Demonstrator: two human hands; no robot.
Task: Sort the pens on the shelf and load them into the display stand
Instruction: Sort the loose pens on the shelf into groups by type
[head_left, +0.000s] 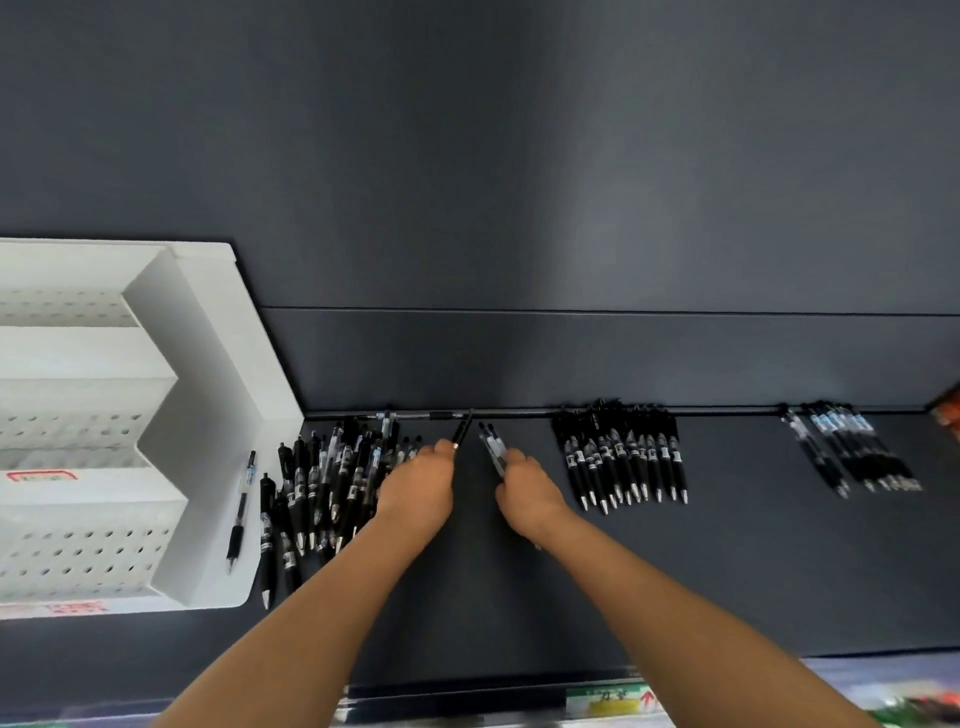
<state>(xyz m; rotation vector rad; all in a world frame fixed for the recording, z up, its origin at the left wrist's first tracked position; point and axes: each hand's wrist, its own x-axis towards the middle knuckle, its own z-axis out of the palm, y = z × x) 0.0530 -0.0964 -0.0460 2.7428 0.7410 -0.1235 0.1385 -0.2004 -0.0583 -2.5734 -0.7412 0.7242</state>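
Observation:
On the dark shelf (623, 571) my left hand (418, 488) pinches one black pen (462, 431) that points up toward the back wall. My right hand (527, 491) grips a few clear-bodied pens (493, 447) in a small bunch. An unsorted heap of black pens (327, 483) lies just left of my left hand. A sorted row of black pens (626, 457) lies to the right of my right hand, and a further group of pens (852, 452) lies at the far right. The white tiered display stand (104, 441) stands at the left, its perforated steps holding no pens.
A single pen (240, 512) leans on the stand's right side wall. One long pen (415, 415) lies along the shelf's back edge. Something orange (948, 410) shows at the right edge. A price label strip (613, 699) runs along the shelf front below.

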